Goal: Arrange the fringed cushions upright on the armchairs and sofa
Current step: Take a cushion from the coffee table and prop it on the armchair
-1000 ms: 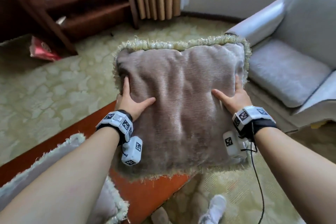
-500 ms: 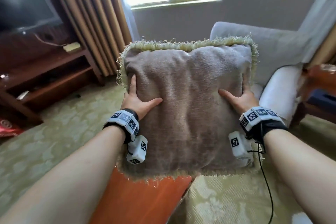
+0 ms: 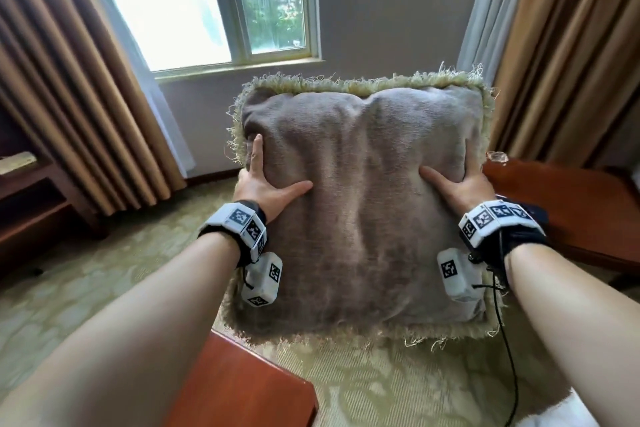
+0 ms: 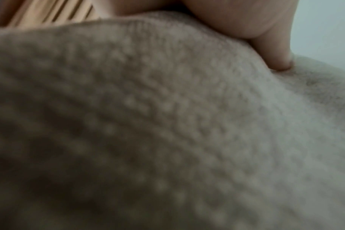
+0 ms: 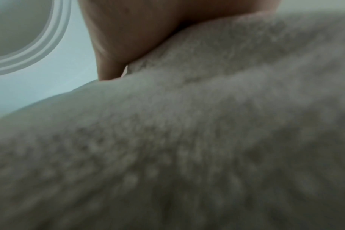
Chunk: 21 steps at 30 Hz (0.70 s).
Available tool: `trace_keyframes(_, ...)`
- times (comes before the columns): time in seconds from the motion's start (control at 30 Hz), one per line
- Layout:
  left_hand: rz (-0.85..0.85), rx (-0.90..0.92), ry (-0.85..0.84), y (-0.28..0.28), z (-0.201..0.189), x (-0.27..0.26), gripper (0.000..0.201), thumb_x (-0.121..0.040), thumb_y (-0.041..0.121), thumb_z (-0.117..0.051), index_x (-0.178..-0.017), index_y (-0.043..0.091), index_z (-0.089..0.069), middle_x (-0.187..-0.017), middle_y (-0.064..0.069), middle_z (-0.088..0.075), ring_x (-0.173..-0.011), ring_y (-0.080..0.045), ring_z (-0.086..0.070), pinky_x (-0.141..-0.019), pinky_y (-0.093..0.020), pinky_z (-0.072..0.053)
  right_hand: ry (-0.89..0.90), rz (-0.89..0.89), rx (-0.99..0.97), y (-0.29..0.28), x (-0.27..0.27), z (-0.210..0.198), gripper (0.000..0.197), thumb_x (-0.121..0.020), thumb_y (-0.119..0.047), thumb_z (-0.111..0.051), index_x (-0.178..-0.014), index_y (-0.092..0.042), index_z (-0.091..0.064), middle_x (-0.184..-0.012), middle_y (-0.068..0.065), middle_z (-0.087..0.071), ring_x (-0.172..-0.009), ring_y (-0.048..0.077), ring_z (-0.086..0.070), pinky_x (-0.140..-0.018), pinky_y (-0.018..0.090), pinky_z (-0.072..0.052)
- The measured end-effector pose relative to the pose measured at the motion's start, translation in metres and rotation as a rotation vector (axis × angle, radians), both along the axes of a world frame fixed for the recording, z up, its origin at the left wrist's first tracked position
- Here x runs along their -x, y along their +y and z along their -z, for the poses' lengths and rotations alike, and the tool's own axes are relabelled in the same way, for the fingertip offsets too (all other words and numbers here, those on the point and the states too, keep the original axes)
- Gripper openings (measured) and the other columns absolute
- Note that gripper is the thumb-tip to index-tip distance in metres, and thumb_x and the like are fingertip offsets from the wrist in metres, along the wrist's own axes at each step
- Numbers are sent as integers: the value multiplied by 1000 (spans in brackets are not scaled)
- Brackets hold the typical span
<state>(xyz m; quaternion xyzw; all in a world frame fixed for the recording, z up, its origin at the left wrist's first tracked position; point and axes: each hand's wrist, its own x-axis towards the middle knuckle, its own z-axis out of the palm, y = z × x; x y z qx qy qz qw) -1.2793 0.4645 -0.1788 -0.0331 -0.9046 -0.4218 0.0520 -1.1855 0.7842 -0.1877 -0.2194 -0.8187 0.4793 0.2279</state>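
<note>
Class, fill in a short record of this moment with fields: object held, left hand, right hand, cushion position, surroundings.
object held: cushion, taupe with pale fringe
left hand: left hand grips the cushion's left edge, thumb across the front
right hand: right hand grips the right edge, thumb across the front
cushion position: held upright in the air, resting on no seat
surroundings: window, curtains, wooden table, carpet

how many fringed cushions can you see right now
1. The fringed cushion is held upright in the air between the left hand and right hand, in front of the window. Others may lie out of view.
</note>
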Motion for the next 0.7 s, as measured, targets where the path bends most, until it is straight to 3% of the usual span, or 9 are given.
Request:
trace_keyframes(0.1, 30, -5, 15, 16, -5, 32, 127, -45, 76, -72, -142, 58, 8, -145, -8, -38, -131, -25, -42, -109, -40, -36, -1, 15, -11, 15, 26, -7, 107, -62, -67, -74, -149, -46, -15, -141, 3, -54, -125, 25, -53, -108, 33, -39)
trace_keyframes(0.23, 69, -21, 53, 40, -19, 84, 129, -39, 79, -67, -142, 58, 7, -145, -8, -37, -132, -25, -41, -110, -39, -34, 34, 40, -8, 33, 66, -25, 110, -62, -67, -75, -150, -45, -14, -141, 5, -53, -126, 25, -53, -109, 33, -38)
trace_keyframes(0.5, 191, -3, 112, 117, -36, 187, 124, -51, 74, -72, -144, 54, 6, -154, -1, -25, -137, -23, -34, -112, -38, -30, 77, 159, -48, 93, 127, -46, 103, -71, -58, -75, -152, -38, -14, -145, 4, -49, -128, 25, -50, -108, 27, -34)
trace_keyframes(0.7, 250, 20, 130, 199, -30, 247, 123, -52, 73, -73, -147, 50, 3, -154, -3, -26, -136, -25, -37, -111, -36, -31, 15, 214, -65, 168, 174, -41, 104, -70, -64, -71, -153, -37, -14, -141, 8, -52, -125, 30, -53, -108, 34, -37)
